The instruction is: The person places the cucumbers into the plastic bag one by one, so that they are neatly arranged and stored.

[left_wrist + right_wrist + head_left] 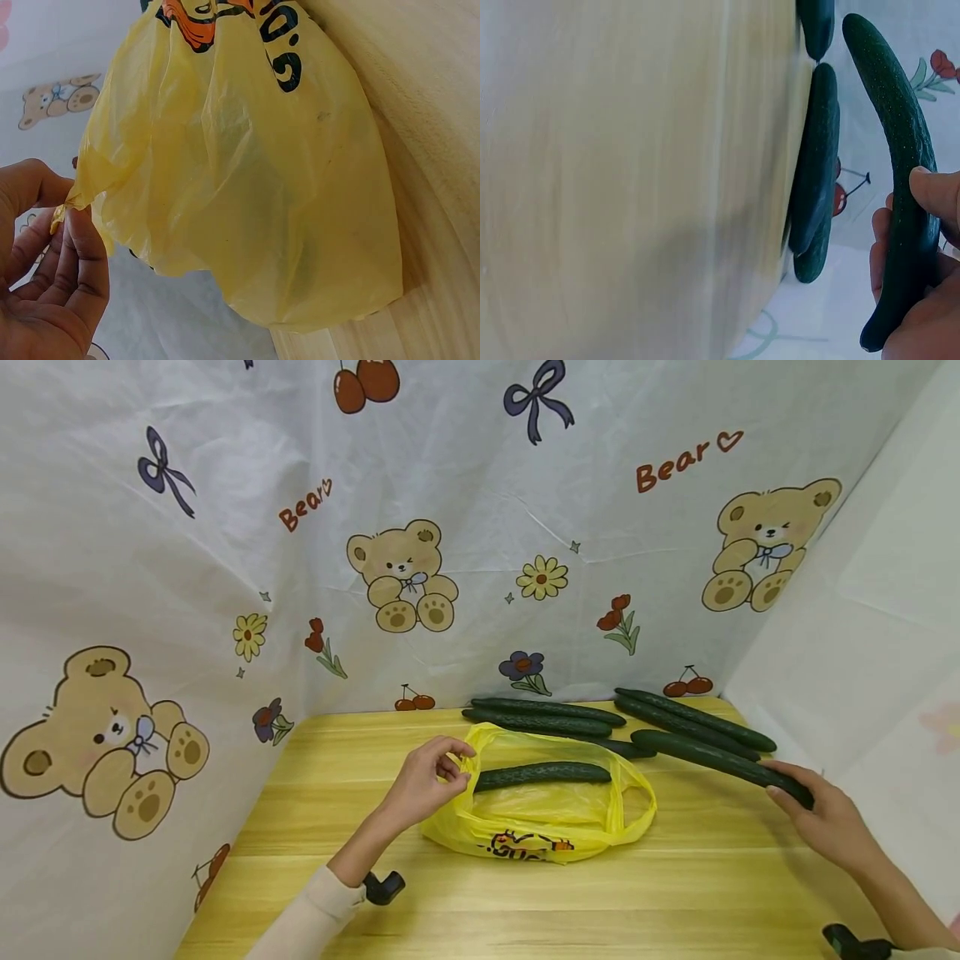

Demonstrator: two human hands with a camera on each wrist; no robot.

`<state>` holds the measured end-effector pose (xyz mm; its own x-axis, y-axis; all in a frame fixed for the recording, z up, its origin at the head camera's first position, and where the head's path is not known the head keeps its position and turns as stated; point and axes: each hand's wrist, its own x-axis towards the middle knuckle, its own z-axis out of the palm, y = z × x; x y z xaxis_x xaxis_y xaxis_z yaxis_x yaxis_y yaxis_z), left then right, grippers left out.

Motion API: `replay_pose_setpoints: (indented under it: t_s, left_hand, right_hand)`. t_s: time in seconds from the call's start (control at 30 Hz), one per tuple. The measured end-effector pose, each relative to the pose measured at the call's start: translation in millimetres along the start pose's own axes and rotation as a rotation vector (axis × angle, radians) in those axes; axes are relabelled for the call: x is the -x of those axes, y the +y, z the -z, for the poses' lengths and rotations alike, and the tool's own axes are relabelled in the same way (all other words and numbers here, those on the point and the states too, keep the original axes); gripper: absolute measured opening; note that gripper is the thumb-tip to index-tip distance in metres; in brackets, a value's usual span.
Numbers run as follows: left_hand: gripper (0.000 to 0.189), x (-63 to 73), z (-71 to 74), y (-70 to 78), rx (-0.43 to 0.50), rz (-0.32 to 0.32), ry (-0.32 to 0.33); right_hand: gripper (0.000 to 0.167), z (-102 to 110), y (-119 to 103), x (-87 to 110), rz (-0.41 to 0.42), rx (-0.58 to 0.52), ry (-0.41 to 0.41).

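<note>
A yellow plastic bag point(540, 822) lies on the table with its mouth open, and one cucumber point(547, 773) shows inside it. My left hand point(431, 783) pinches the left edge of the bag's mouth between thumb and finger; in the left wrist view the plastic point(247, 172) stretches away from those fingertips. My right hand point(828, 818) grips a long dark green cucumber point(720, 757) near its right end. That cucumber point(900, 157) is raised to the right of the bag, its far end pointing left toward the other cucumbers.
Behind the bag lie several cucumbers point(540, 721), one partly hidden by the bag. Two more cucumbers point(693, 714) lie at the back right. A bear-print cloth point(465, 668) hangs behind the wooden table point(585, 902), and white walls stand at both sides.
</note>
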<state>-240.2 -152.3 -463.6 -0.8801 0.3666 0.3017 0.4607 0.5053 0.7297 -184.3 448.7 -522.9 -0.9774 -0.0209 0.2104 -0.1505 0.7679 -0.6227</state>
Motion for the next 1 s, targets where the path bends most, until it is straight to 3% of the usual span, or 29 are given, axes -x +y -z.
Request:
replay_pose_setpoints:
  t_s: [0.13,0.4,0.8,1.0]
  left_hand:
    - [0.031,-0.4,-0.6,-0.9,-0.003,-0.001,-0.002]
    - [0.031,-0.5,-0.9,-2.0,-0.006,0.003,0.001]
    - [0.031,0.9,0.7,-3.0,-0.008,0.011,0.002]
    - [0.031,0.5,0.0,-2.9,-0.002,0.005,0.009]
  right_hand:
    - [0.05,-1.0,-8.6,-1.1,0.043,0.018,0.027]
    - [0.048,-6.1,-28.6,-7.8,0.106,-0.048,-0.005]
    - [0.042,-28.6,-62.6,-18.2,0.218,-0.136,-0.047]
    - [0.04,-42.9,-77.5,-27.4,0.272,-0.123,-0.066]
